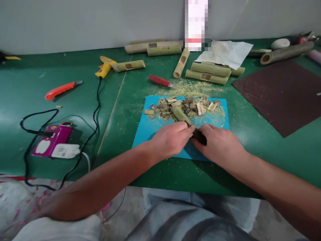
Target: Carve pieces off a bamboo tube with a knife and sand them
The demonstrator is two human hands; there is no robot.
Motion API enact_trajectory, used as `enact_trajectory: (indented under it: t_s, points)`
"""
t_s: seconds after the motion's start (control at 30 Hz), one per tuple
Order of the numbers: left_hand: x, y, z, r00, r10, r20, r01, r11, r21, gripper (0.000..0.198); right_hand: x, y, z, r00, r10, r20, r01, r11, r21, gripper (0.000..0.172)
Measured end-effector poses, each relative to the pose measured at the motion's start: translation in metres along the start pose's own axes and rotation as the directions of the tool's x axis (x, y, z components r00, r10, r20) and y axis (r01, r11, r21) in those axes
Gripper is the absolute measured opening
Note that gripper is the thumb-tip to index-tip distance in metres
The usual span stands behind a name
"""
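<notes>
A green bamboo tube [180, 113] lies slanted over a blue sheet [144, 129], its far end against a heap of bamboo chips [192, 106] and shavings. My left hand [173, 139] is closed on the middle of the tube. Around its near, darker end, the fingers of my right hand [218, 140] are wrapped. The fingertips of both hands are close together, and whatever lies beneath them is hidden. Beyond the sheet, a red-handled blade tool [160, 81] rests among fine shavings.
Several cut bamboo tubes [208, 77] lie at the back beside white paper [224, 53]. A brown sheet [283, 97] is on the right. Leftward are a yellow glue gun [106, 67], its black cord, an orange cutter [61, 90] and a purple power strip [59, 137].
</notes>
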State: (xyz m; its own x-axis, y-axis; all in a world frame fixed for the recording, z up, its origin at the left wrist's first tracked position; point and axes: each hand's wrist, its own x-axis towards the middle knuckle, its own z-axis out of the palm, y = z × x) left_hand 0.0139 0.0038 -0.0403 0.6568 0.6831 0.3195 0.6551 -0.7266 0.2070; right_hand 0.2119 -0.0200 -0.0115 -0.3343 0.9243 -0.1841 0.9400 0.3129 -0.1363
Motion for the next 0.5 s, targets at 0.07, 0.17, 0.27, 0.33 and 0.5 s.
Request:
enact_trajectory:
  t_s: [0.07, 0.17, 0.27, 0.33, 0.5]
  points:
    - [0.0001, -0.0002, -0.0001, 1.000, -0.017, -0.006, 0.017, 1.000, 0.007, 0.041, 0.0006, -0.0001, 0.0000, 1.000, 0.001, 0.005, -0.001, 1.000, 0.000, 0.027]
    - [0.0003, -0.0003, -0.0006, 1.000, -0.002, -0.008, 0.003, 0.999, 0.033, 0.043, 0.0009, 0.0000, 0.0005, 1.000, 0.000, -0.001, 0.000, 1.000, -0.003, 0.027]
    - [0.0007, 0.0002, -0.0009, 1.000, -0.005, -0.010, 0.005, 1.000, 0.029, 0.044, 0.0007, -0.0001, 0.0007, 1.000, -0.002, -0.008, 0.002, 1.000, -0.002, 0.026]
    - [0.0010, 0.0007, -0.0009, 0.999, -0.023, -0.022, 0.024, 0.999, 0.029, 0.043, 0.0004, -0.0001, 0.0006, 1.000, -0.005, -0.006, 0.005, 1.000, -0.001, 0.027]
    - [0.0014, 0.0008, -0.0011, 1.000, -0.025, -0.007, 0.025, 1.000, 0.001, 0.041, -0.0002, 0.0003, 0.0000, 1.000, -0.004, 0.005, 0.004, 1.000, 0.000, 0.026]
